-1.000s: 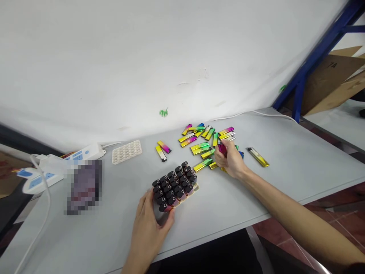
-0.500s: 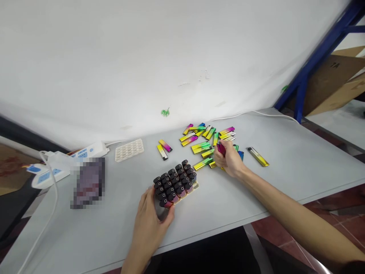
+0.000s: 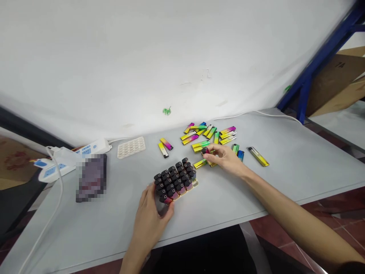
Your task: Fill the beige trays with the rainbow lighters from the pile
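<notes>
Black-topped lighters stand upright in rows in a cream holder, which has an unfilled slot at its right corner. My left hand is wrapped round the left end of this block, thumb at the front corner. In my right hand a lighter with a black top and magenta body is pinched between thumb and fingers, above and right of the holder. Several shiny yellow, green, magenta and blue lighters lie loose behind and around my right hand.
An unfilled cream holder lies near the wall. Two lighters lie apart, another at the right. Power strips with a white cable and a pixelated dark item are at the left.
My right hand has moved left from the loose lighters towards the holder, carrying the magenta lighter, now with its black top up. My left hand remains at the holder.
</notes>
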